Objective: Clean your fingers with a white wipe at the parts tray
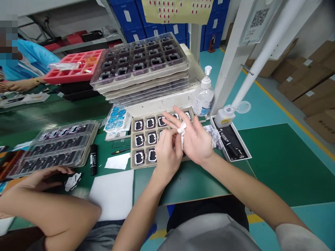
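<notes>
My left hand [169, 150] is closed in a pinch on a thin white crumpled piece [181, 129] that looks like a finger cot. That piece sits against a finger of my right hand [197, 141], whose palm is turned up and whose fingers are stretched apart. Both hands are above a beige tray [133, 164] of black parts with white-edged frames, hiding much of its right side. One such framed part [139, 140] shows in the left column. Whether the white piece fully wraps the finger, I cannot tell.
Stacked trays [141, 66] stand behind, beside a pump bottle [204, 94]. At right are a white box [247, 157] and a small bottle [225, 116]. A black marker [93, 159] and white sheet [112, 195] lie left. A co-worker's arm [52, 212] reaches in there.
</notes>
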The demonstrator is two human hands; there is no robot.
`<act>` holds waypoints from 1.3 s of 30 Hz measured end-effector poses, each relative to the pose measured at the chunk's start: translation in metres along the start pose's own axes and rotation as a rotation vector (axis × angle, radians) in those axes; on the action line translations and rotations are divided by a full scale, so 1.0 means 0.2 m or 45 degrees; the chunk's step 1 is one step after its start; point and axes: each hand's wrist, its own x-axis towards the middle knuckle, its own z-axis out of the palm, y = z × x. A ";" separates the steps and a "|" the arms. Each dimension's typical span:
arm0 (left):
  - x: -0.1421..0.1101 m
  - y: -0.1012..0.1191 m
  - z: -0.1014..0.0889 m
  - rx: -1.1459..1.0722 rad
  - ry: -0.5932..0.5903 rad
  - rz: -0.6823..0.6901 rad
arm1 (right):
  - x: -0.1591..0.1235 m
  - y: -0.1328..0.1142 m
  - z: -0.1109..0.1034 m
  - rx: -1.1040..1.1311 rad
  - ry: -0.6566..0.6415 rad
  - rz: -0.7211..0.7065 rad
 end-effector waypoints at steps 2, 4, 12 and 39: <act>-0.01 0.01 0.01 0.000 -0.071 0.009 | -0.01 0.00 0.01 -0.015 0.012 -0.005; -0.02 0.01 0.02 0.049 -0.098 0.056 | -0.02 -0.01 0.01 -0.023 0.021 -0.013; -0.01 0.05 0.01 0.009 -0.196 -0.043 | 0.00 -0.04 0.01 -0.041 0.039 -0.057; -0.04 0.05 0.05 0.289 -0.267 0.275 | 0.02 -0.06 -0.04 -0.115 0.059 -0.101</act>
